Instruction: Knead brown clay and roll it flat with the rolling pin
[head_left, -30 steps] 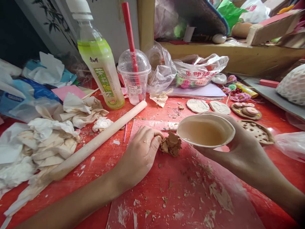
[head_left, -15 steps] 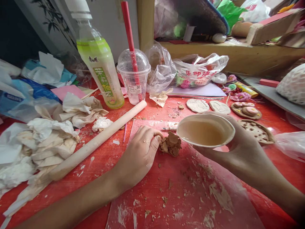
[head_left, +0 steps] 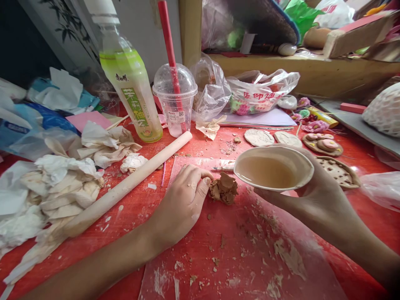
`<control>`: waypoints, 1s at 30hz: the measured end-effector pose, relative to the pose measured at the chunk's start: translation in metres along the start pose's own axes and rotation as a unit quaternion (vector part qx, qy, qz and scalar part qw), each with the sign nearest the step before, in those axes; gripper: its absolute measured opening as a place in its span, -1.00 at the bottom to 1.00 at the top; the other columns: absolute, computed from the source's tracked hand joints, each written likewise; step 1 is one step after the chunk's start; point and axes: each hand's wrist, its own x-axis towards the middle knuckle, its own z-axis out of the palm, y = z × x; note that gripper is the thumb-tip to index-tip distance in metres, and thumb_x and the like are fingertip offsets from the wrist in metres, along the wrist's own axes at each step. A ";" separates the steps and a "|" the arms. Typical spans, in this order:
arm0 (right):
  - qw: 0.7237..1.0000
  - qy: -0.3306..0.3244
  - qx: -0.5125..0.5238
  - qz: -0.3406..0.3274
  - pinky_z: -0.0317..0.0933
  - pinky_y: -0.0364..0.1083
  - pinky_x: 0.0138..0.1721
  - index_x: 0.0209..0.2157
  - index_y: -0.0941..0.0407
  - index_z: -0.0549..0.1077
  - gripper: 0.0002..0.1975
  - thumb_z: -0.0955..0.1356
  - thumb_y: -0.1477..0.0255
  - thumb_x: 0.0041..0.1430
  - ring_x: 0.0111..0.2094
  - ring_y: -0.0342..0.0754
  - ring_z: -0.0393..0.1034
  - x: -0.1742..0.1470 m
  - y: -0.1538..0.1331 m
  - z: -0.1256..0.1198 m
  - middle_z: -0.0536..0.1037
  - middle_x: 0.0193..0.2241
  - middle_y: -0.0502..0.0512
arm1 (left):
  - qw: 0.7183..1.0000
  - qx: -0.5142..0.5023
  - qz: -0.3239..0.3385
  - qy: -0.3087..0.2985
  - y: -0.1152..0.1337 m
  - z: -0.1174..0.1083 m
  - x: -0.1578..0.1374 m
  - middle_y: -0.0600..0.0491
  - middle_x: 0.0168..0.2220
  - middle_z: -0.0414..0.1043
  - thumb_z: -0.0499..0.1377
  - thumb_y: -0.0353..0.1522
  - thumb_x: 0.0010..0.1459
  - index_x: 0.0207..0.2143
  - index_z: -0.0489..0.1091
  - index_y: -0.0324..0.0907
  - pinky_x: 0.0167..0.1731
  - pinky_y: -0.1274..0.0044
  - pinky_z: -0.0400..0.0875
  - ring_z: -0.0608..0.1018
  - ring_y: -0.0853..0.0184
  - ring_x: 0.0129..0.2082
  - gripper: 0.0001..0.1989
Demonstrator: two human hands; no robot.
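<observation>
My right hand (head_left: pixel 315 196) is wrapped round a paper cup (head_left: pixel 308 177) and holds it tilted above the table. Cloudy brownish water (head_left: pixel 268 171) lies inside the cup. On the left, my left hand (head_left: pixel 187 200) rests on the table with its fingers curled. Its thumb and forefinger grip the left edge of a crumbly lump of brown clay (head_left: pixel 225 188); the other fingertips are hidden. The lump sits on a clear plastic sheet (head_left: pixel 237 258) strewn with clay crumbs. Behind the clay lies a thin tool (head_left: pixel 223 167), partly covered by the cup.
A rolling pin (head_left: pixel 131 183) lies slantwise beside crumpled tissues (head_left: pixel 65 183). A drink bottle (head_left: pixel 131 91) and a lidded plastic cup (head_left: pixel 178 108) with a red straw stand behind. Flat clay discs (head_left: pixel 258 138), decorated clay pieces (head_left: pixel 323 143) and plastic bags (head_left: pixel 262 93) are at the back right.
My right hand has shifted the paper cup slightly to the right and a little up. My left hand and the clay have stayed in place.
</observation>
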 end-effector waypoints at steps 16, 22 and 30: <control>1.000 -0.021 -0.013 -0.017 0.26 0.01 -0.06 0.00 -0.16 0.30 -0.45 0.42 0.44 -0.07 -0.09 -0.01 0.36 -0.001 -0.002 0.000 0.43 -0.07 -0.10 | 1.000 0.010 -0.004 -0.005 0.001 -0.001 -0.001 0.09 -0.20 0.33 -0.11 -0.36 0.31 -0.24 0.30 -0.12 -0.09 0.50 0.27 0.38 0.39 -0.17 -0.80; 0.999 -0.025 -0.010 -0.017 0.25 0.00 -0.05 0.00 -0.15 0.30 -0.44 0.42 0.47 -0.07 -0.08 -0.02 0.36 -0.001 -0.002 0.000 0.43 -0.07 -0.11 | 1.000 0.010 -0.002 -0.008 0.001 -0.001 -0.001 0.10 -0.19 0.33 -0.11 -0.37 0.31 -0.22 0.29 -0.11 -0.08 0.51 0.25 0.38 0.39 -0.16 -0.80; 0.999 -0.022 -0.027 -0.028 0.27 0.04 -0.06 0.01 -0.16 0.29 -0.44 0.42 0.44 -0.07 -0.07 0.02 0.35 -0.001 -0.003 -0.001 0.42 -0.05 -0.09 | 1.000 0.013 0.003 -0.008 0.001 0.000 -0.001 0.09 -0.21 0.32 -0.11 -0.37 0.31 -0.24 0.29 -0.12 -0.09 0.49 0.26 0.38 0.38 -0.17 -0.80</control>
